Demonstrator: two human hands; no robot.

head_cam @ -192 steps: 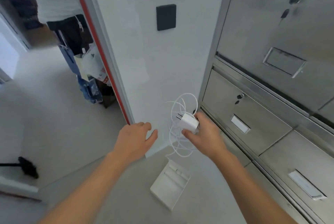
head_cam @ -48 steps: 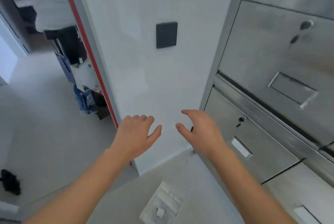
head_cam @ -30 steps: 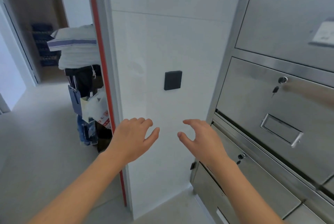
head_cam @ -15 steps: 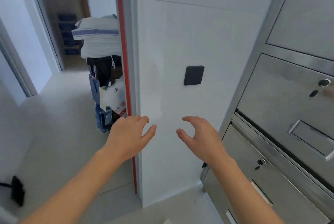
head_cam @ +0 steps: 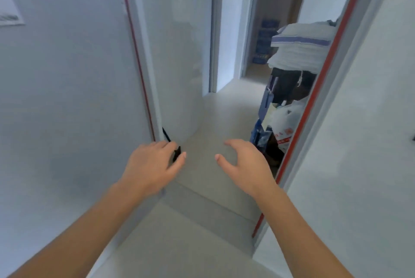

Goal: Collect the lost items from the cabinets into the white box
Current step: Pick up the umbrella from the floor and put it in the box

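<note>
My left hand (head_cam: 152, 165) and my right hand (head_cam: 244, 165) are both held out in front of me at waist height. Each is empty, with the fingers loosely spread and curved. They hover over the pale floor of a doorway. Neither the white box nor the steel cabinets are in view, and I see no lost item.
A white wall with a red-edged frame (head_cam: 139, 71) stands at my left, another red-edged frame (head_cam: 314, 107) at my right. A cart stacked with folded white linen (head_cam: 298, 50) and bags (head_cam: 280, 125) stands beyond the right frame. A corridor floor (head_cam: 224, 120) runs ahead. A black object (head_cam: 176, 154) sits by the left frame's foot.
My view has swung left, away from the steel cabinets and the wall's black plate, toward the doorway. Both hands stay empty and open; the charger went into the white box earlier.
</note>
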